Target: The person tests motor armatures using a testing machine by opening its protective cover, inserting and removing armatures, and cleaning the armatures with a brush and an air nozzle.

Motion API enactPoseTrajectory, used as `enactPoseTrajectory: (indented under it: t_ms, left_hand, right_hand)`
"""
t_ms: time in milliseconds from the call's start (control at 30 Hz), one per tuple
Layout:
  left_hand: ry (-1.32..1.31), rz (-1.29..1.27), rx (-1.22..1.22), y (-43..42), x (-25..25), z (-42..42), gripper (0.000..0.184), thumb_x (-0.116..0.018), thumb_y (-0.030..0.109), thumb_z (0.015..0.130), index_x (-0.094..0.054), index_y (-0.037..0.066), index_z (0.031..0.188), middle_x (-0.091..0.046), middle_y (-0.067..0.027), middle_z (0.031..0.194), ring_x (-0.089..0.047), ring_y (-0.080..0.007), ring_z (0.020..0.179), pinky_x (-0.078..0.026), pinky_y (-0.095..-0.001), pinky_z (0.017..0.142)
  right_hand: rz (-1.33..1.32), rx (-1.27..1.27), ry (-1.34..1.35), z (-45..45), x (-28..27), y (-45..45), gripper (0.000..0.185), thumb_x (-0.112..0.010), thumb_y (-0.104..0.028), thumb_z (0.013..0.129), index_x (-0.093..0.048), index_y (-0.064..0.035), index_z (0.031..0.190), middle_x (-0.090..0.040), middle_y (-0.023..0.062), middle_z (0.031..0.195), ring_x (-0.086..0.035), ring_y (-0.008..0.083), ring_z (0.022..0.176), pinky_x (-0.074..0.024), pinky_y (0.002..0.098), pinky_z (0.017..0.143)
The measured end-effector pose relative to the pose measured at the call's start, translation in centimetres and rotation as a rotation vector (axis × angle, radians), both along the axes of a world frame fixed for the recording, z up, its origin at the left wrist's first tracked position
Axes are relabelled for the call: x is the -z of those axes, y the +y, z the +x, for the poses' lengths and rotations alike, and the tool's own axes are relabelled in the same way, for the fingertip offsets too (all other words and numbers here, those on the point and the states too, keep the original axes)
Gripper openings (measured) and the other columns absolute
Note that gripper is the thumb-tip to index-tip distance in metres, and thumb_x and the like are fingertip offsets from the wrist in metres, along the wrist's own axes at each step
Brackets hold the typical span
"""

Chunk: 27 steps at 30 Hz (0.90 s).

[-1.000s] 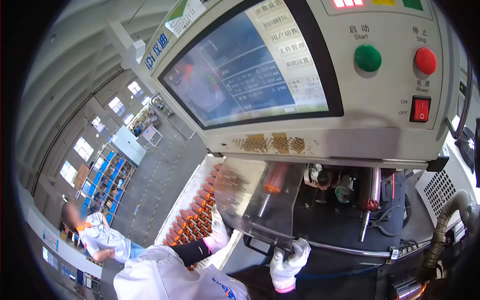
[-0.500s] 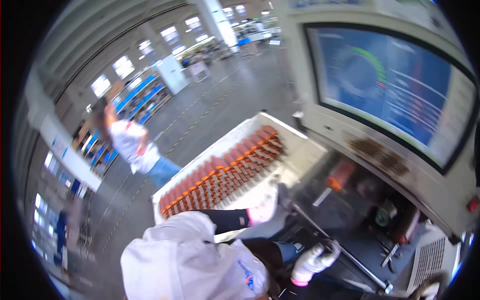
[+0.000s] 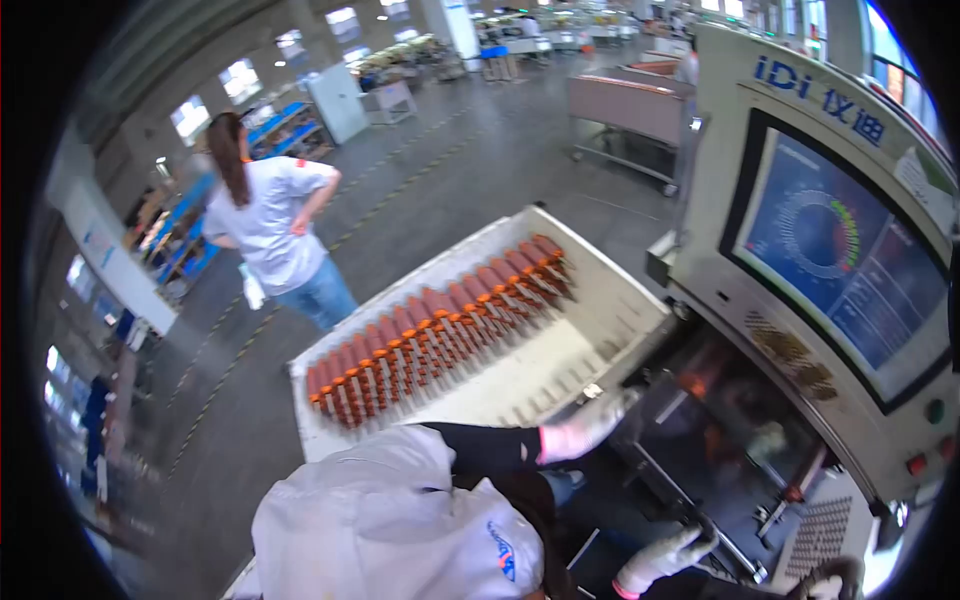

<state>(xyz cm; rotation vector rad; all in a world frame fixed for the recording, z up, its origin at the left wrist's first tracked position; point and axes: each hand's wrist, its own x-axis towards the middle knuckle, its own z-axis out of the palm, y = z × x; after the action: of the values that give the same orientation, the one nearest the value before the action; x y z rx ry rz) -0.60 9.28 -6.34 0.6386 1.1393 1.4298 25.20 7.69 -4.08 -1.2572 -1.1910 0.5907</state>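
"What's moving?"
"Swinging left since the earlier frame, the view is taking in more of the white tray (image 3: 592, 318) — and a co-worker (image 3: 265, 215) at far left is now standing back-turned."
"And the hands?"
"Left hand (image 3: 588, 430) is reaching toward the left end of the clear cover (image 3: 668, 425); it's blurring, so I can't tell whether its fingers are pressing together. Right hand (image 3: 664, 560), nearer, is hanging beside the metal bar (image 3: 738, 557), fingers spreading slightly; I can't tell whether they're touching it."
"Where's the cover?"
"Lying right of the tray, below the screen (image 3: 835, 255). Orange-ended rotors (image 3: 440, 325) are filling the tray's left side."
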Motion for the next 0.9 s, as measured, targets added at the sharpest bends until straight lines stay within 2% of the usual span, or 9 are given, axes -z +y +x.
enactPoseTrajectory:
  t_ms: [33,100,167,200,300,433,733,833,900]
  left_hand:
    - [0.101,-0.101,0.025,0.2,-6.0,0.0,0.052,-0.033,0.027,0.103,-0.028,-0.004,0.145,-0.037,-0.0154,0.148,-0.036,-0.0248,0.136,-0.025,-0.0324,0.115]
    - [0.192,-0.050,0.162,2.3,-6.4,-1.4,0.055,-0.040,0.035,0.101,-0.037,-0.003,0.141,-0.036,-0.0158,0.149,-0.033,-0.0238,0.138,-0.023,-0.0328,0.115]
    - [0.582,-0.038,0.251,5.2,-6.5,-2.6,0.056,-0.049,0.040,0.097,-0.047,-0.003,0.133,-0.053,-0.0147,0.133,-0.050,-0.0216,0.124,-0.039,-0.0324,0.104]
    - [0.559,-0.023,0.287,6.3,-6.8,-2.5,0.056,-0.049,0.040,0.097,-0.047,-0.003,0.133,-0.053,-0.0147,0.133,-0.050,-0.0216,0.124,-0.039,-0.0324,0.104]
    - [0.079,-0.191,0.375,9.4,-10.0,-1.2,0.054,-0.060,0.043,0.091,-0.058,-0.002,0.120,-0.064,-0.0105,0.101,-0.063,-0.0166,0.085,-0.051,-0.0306,0.073]
    - [0.171,-0.338,0.331,10.1,-11.7,0.4,0.043,-0.064,0.044,0.088,-0.061,0.003,0.099,-0.055,-0.0048,0.073,-0.048,-0.0103,0.052,-0.040,-0.0287,0.046]
    - [-0.094,-0.298,0.188,9.6,-10.5,2.2,0.041,-0.062,0.046,0.090,-0.052,0.006,0.090,-0.050,-0.0032,0.071,-0.035,-0.0036,0.046,-0.028,-0.0169,0.040]
    - [-0.605,-0.167,0.398,10.0,-8.0,1.1,0.048,-0.062,0.054,0.087,-0.053,0.007,0.094,-0.051,-0.0047,0.076,-0.040,-0.0060,0.047,-0.032,-0.0190,0.040]
    - [-0.602,-0.195,0.409,9.9,-8.0,1.1,0.048,-0.061,0.054,0.088,-0.053,0.008,0.094,-0.051,-0.0041,0.075,-0.040,-0.0055,0.047,-0.032,-0.0184,0.040]
  right_hand:
    - [-0.039,-0.002,0.060,-0.1,-0.7,-0.2,0.035,-0.054,-0.030,0.097,-0.053,0.0029,0.111,-0.060,0.0165,0.099,-0.056,0.0276,0.088,-0.0443,0.0369,0.085]
    - [-0.063,0.026,0.091,-0.4,-1.8,-0.1,0.037,-0.054,-0.029,0.097,-0.053,0.0034,0.113,-0.060,0.0166,0.102,-0.056,0.0266,0.090,-0.0437,0.0364,0.086]
    - [-0.105,0.034,0.088,-0.6,-2.5,-0.4,0.036,-0.055,-0.029,0.097,-0.054,0.0033,0.112,-0.060,0.0144,0.103,-0.054,0.0236,0.093,-0.0418,0.0353,0.088]
    - [-0.102,0.072,0.065,-0.3,-2.7,-0.8,0.036,-0.055,-0.029,0.097,-0.054,0.0033,0.112,-0.060,0.0144,0.103,-0.054,0.0236,0.093,-0.0418,0.0353,0.088]
    - [-0.222,-0.106,0.260,0.6,-3.6,-0.5,0.037,-0.056,-0.031,0.097,-0.054,0.0033,0.112,-0.059,0.0130,0.105,-0.052,0.0213,0.094,-0.0395,0.0337,0.091]
    - [-0.224,0.148,0.222,2.5,-4.4,-0.1,0.041,-0.054,-0.034,0.097,-0.054,0.0037,0.114,-0.059,0.0131,0.105,-0.051,0.0213,0.094,-0.0387,0.0335,0.091]
    - [-0.229,0.435,0.196,5.9,-6.3,1.2,0.047,-0.049,-0.038,0.099,-0.054,0.0055,0.115,-0.059,0.0157,0.107,-0.054,0.0251,0.095,-0.0411,0.0370,0.090]
    - [-0.271,0.409,0.132,6.6,-5.3,1.3,0.041,-0.049,-0.037,0.099,-0.054,0.0025,0.109,-0.058,0.0147,0.101,-0.053,0.0214,0.092,-0.0421,0.0329,0.086]
    - [-0.257,0.412,0.155,6.8,-4.8,1.3,0.041,-0.049,-0.037,0.099,-0.054,0.0022,0.108,-0.057,0.0140,0.100,-0.053,0.0211,0.092,-0.0420,0.0327,0.086]
